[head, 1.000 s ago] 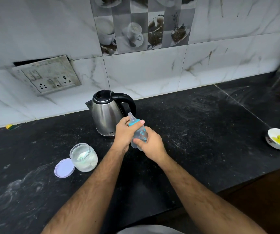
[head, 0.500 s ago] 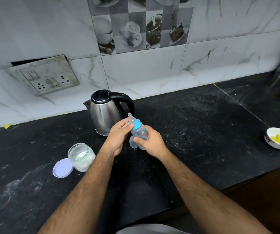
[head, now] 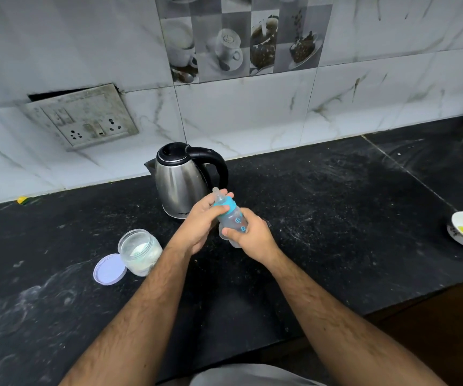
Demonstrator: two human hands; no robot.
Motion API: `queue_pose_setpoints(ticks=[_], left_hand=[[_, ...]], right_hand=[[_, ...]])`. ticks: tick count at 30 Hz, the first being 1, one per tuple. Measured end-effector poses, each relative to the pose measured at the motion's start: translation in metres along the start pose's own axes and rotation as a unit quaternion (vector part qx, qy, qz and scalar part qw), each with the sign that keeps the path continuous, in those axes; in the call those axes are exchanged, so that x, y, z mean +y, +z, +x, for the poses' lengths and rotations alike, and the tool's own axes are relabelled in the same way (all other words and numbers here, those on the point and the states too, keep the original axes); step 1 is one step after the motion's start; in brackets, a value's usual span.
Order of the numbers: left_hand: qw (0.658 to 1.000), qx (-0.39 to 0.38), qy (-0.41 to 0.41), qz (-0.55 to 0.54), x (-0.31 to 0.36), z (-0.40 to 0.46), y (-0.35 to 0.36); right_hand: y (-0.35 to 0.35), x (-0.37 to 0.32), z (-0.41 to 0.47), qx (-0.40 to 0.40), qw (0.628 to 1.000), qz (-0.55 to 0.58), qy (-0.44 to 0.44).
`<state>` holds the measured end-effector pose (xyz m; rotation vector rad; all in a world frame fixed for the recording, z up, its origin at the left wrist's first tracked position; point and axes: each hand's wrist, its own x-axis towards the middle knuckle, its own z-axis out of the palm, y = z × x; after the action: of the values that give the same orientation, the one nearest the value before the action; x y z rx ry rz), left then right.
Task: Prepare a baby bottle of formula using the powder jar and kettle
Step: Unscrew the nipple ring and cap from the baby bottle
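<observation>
Directly before the kettle [head: 181, 179], right hand [head: 254, 238] grip clamps the baby bottle [head: 231, 218] body; left hand [head: 201, 224] grip clamps its blue collar [head: 229, 205].

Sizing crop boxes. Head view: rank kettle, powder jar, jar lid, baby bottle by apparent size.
1. kettle, clearly largest.
2. powder jar.
3. baby bottle, partly hidden by both hands, so its place against the jar is unsure.
4. jar lid, smallest, partly behind the jar.

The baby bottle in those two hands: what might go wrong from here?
The baby bottle is held tilted above the counter; if its blue collar comes loose under the left hand, contents might spill. The open powder jar sits close to the left forearm, and a nudge could tip it.
</observation>
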<state>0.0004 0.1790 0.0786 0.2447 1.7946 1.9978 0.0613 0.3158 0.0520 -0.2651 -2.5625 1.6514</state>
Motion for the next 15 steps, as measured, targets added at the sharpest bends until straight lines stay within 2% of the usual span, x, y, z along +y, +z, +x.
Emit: queue_pose_setpoints(ticks=[3, 9, 15], left_hand=[[0.998, 0.009, 0.006, 0.068, -0.001, -0.001, -0.005], [0.991, 0.066, -0.004, 0.12, -0.002, 0.003, -0.004], [0.985, 0.144, 0.012, 0.094, -0.008, 0.012, -0.012]], right_hand=[[-0.002, 0.003, 0.0, -0.003, 1.0, -0.01, 0.009], [0.0, 0.011, -0.004, 0.01, 0.999, -0.035, 0.022], [-0.002, 0.024, -0.001, 0.043, 0.996, -0.074, 0.04]])
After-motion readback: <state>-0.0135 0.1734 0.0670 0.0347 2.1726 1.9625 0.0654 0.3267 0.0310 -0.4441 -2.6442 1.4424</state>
